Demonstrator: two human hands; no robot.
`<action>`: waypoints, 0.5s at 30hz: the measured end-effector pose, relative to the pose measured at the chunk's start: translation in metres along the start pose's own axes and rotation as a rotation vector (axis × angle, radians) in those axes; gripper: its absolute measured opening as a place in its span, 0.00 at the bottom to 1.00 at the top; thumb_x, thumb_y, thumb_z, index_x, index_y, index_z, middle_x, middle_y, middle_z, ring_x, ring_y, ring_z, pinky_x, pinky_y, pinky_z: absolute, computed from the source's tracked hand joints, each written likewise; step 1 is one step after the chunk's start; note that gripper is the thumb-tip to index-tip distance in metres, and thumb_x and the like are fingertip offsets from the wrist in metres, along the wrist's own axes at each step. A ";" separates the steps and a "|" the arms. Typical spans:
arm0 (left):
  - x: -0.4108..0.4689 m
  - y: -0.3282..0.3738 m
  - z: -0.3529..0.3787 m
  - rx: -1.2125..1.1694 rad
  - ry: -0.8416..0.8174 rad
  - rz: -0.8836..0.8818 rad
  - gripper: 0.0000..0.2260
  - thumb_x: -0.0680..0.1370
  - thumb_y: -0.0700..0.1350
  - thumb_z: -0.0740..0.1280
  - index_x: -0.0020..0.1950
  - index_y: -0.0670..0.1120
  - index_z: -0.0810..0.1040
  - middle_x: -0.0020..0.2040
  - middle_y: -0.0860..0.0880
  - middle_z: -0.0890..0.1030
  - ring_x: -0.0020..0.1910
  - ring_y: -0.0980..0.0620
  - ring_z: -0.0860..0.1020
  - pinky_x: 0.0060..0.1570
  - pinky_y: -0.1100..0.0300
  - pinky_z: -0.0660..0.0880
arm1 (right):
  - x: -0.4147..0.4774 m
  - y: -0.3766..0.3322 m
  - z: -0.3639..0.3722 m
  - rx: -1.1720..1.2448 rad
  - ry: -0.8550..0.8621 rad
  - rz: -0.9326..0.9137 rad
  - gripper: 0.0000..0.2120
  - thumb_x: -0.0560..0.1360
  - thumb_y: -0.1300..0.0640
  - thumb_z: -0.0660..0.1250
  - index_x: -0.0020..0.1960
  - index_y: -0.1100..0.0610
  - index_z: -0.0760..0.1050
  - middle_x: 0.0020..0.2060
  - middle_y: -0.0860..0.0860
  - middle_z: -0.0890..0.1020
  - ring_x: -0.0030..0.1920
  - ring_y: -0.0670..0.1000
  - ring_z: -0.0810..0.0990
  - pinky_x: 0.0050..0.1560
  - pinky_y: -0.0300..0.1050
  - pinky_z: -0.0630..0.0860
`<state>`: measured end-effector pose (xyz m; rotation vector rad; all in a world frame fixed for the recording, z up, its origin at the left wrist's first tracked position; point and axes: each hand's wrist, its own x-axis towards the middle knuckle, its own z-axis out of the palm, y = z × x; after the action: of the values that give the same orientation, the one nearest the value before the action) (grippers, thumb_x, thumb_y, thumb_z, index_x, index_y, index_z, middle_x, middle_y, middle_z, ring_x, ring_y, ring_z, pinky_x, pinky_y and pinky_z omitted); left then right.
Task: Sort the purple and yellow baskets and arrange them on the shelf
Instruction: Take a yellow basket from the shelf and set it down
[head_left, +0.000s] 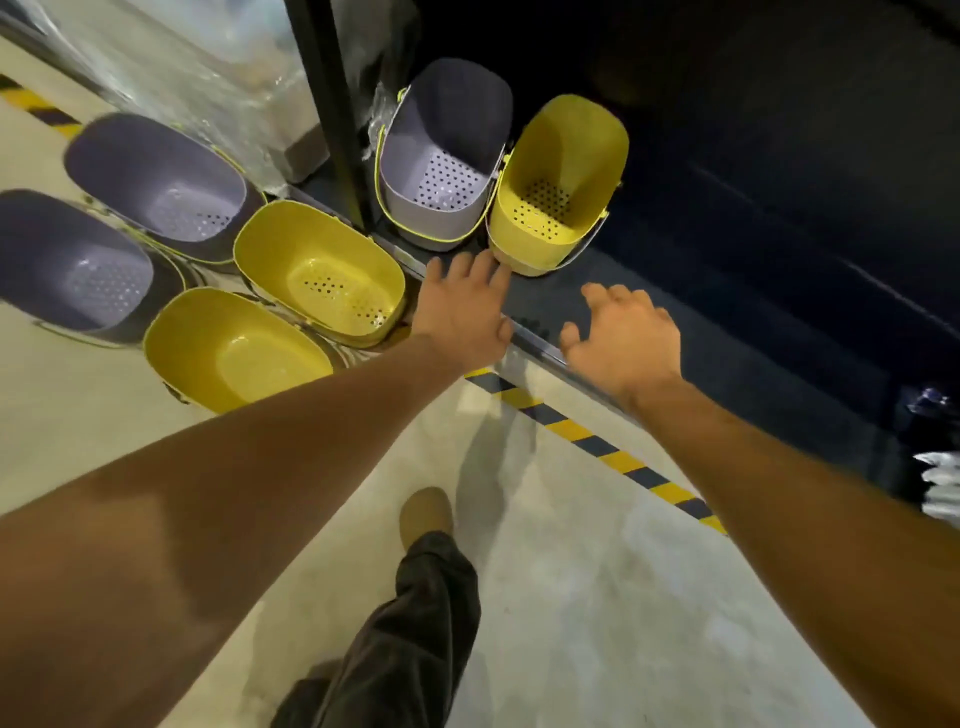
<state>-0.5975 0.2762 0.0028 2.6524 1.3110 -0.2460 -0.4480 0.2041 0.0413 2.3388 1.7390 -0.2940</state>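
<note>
Two baskets stood on the low shelf (675, 332): the shelved purple basket (444, 166) just beside the black upright (332, 114), and the shelved yellow basket (558, 187) touching it on the right. Four more sat on the floor (545, 597) left of that upright. Two were purple, the far purple basket (156, 176) and the near purple basket (72, 265). Two were yellow, the far yellow basket (319, 270) and the near yellow basket (234, 348). That made six in all, three of each colour, all empty.

The left hand (462, 306) reached over the shelf's front edge with its fingers straight. Their tips lay at the foot of the shelved yellow basket and seemed to touch it. Its grip was open and held nothing. The right hand (623, 338) hovered over the shelf edge just to the right, fingers loosely spread, its grip likewise open.

By my reading, the step in hand was settling the shelved yellow basket into line, with about a third of the task done. The next move would likely call for a reach back left to the floor. The far yellow basket lay nearest. Its rim would need a firm grip, then a lift over the shelf's metal lip and a set-down on the bare dark stretch to the right. Whether the colours were meant to alternate or to group could not be told from two baskets alone.
</note>
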 end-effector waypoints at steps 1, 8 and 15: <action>0.009 -0.005 0.019 0.005 -0.007 -0.018 0.29 0.76 0.54 0.60 0.75 0.44 0.59 0.74 0.43 0.63 0.71 0.42 0.63 0.68 0.44 0.60 | 0.016 0.003 0.017 -0.009 -0.012 -0.010 0.22 0.77 0.47 0.57 0.66 0.58 0.68 0.59 0.58 0.76 0.60 0.61 0.72 0.57 0.54 0.70; 0.067 -0.013 0.114 -0.016 -0.114 -0.133 0.33 0.78 0.56 0.57 0.78 0.46 0.49 0.79 0.44 0.51 0.77 0.42 0.53 0.72 0.42 0.55 | 0.102 0.021 0.110 0.044 0.016 -0.034 0.21 0.76 0.47 0.58 0.64 0.58 0.69 0.57 0.59 0.76 0.59 0.62 0.72 0.56 0.55 0.69; 0.144 0.007 0.138 -0.198 -0.013 -0.245 0.32 0.79 0.58 0.57 0.79 0.47 0.50 0.79 0.45 0.53 0.77 0.43 0.55 0.71 0.44 0.57 | 0.171 0.049 0.149 0.281 0.096 0.117 0.19 0.76 0.45 0.59 0.60 0.57 0.69 0.56 0.57 0.76 0.60 0.60 0.72 0.54 0.54 0.71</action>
<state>-0.5156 0.3519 -0.1634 2.3248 1.5682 -0.1552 -0.3578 0.3047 -0.1473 2.6818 1.6882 -0.4383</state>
